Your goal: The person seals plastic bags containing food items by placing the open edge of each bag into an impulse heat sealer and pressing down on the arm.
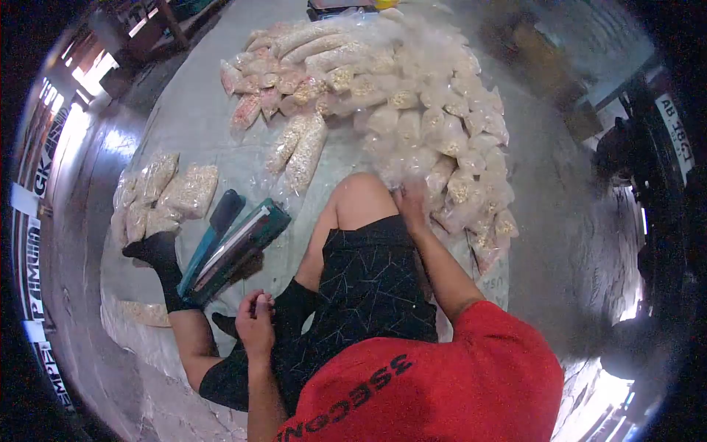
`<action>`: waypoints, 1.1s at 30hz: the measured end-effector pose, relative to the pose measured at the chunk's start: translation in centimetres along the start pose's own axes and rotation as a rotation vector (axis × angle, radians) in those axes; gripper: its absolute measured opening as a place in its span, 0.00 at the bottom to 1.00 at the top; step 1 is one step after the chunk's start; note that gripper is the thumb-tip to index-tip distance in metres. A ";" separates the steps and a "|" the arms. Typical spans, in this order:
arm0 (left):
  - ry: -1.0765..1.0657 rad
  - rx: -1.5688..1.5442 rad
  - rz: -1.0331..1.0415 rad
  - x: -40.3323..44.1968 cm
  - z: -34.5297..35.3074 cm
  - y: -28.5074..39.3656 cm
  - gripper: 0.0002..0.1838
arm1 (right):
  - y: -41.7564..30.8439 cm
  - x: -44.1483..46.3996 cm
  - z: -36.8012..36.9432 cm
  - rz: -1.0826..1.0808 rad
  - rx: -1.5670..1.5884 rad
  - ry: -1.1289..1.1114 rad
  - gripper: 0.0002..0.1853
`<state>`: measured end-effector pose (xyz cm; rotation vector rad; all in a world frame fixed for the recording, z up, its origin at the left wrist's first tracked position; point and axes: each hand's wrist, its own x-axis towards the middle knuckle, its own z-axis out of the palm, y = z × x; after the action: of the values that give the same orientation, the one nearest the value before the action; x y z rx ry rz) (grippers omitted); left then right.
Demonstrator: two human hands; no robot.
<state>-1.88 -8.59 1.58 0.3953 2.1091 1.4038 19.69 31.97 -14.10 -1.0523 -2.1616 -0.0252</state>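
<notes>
Fingers [261, 298] of the left hand [255, 324] curling inward; right hand [411, 208] resting beside the bag pile [449, 103]

We are observing a person sitting on a pale, sheeted surface [177, 110] and wearing a red shirt [442, 368]. The left hand is hanging beside the dark shorts [375, 287], its fingers folding loosely toward the palm; we are unable to tell whether they are closing fully. The right hand is extending past the raised knee [362, 197] to the near side of the pile. Its fingertips are blurring and partly hiding, so we cannot tell whether it is grasping a bag.

The bag pile, consisting of clear bags with pale contents, is spreading from the surface's far edge down along its right edge; toward the far left, some bags are showing a reddish tint. Two long bags [302, 151] are lying side by side, their upper ends meeting the pile. A bag cluster [162, 193] is occupying the left edge, close to a dark-socked foot [158, 254].

We are noting a long teal device [239, 243] lying diagonally between that cluster and the raised knee. A single bag [143, 313] is lying toward the near-left corner. At the far edge, a dark object [339, 9] is standing near a yellow item [385, 4].
</notes>
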 end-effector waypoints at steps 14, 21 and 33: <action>-0.198 0.177 0.161 -1.0 2.3 4.2 0.20 | -11.0 12.6 -14.7 -0.260 0.346 0.174 0.08; -0.076 0.153 0.591 2.1 3.9 7.0 0.38 | -21.3 13.0 -19.1 -0.451 0.839 -0.146 0.09; 0.231 0.116 0.376 5.2 -3.1 -6.8 0.19 | -28.6 1.3 -1.4 -0.056 0.830 -1.054 0.21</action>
<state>-7.45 -10.88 -5.31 0.7397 2.4016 1.6018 0.23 13.38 -4.30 -0.5060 -2.6121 1.5569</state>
